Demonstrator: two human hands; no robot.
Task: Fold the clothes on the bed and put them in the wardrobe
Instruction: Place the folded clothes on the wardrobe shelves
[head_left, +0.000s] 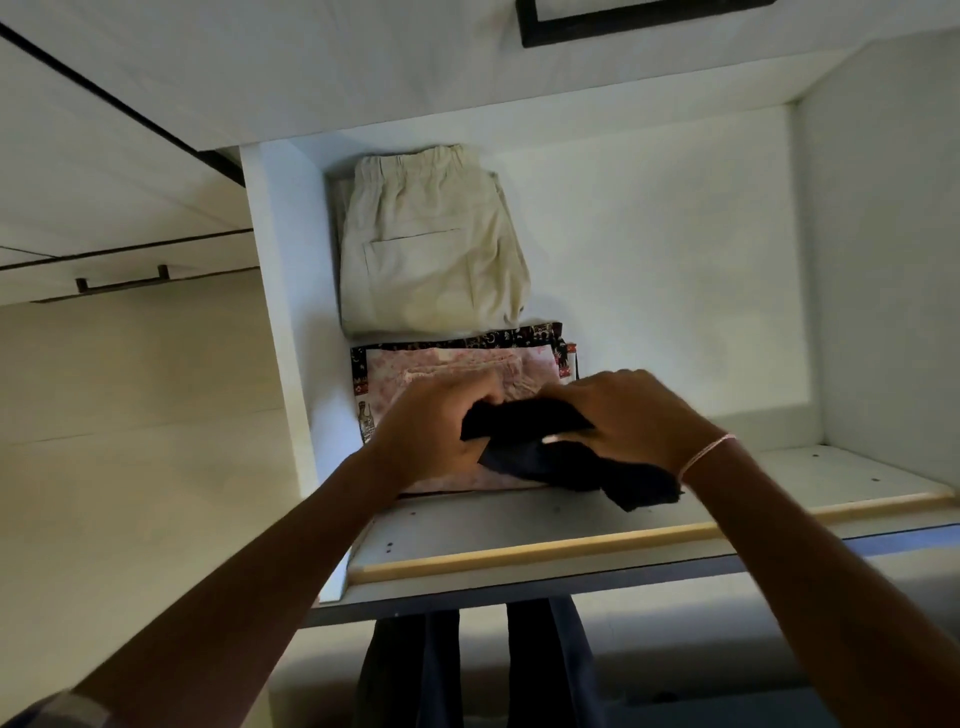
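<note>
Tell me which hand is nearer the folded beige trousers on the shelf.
Left. The left hand is directly in front of the beige trousers, over the pink cloth; the right hand is farther out to their right. Both grip the dark garment.

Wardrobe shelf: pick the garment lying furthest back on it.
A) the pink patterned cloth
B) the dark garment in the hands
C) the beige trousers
C: the beige trousers lie at the back of the shelf, behind the pink patterned cloth, where the left hand and right hand hold the dark garment.
</note>
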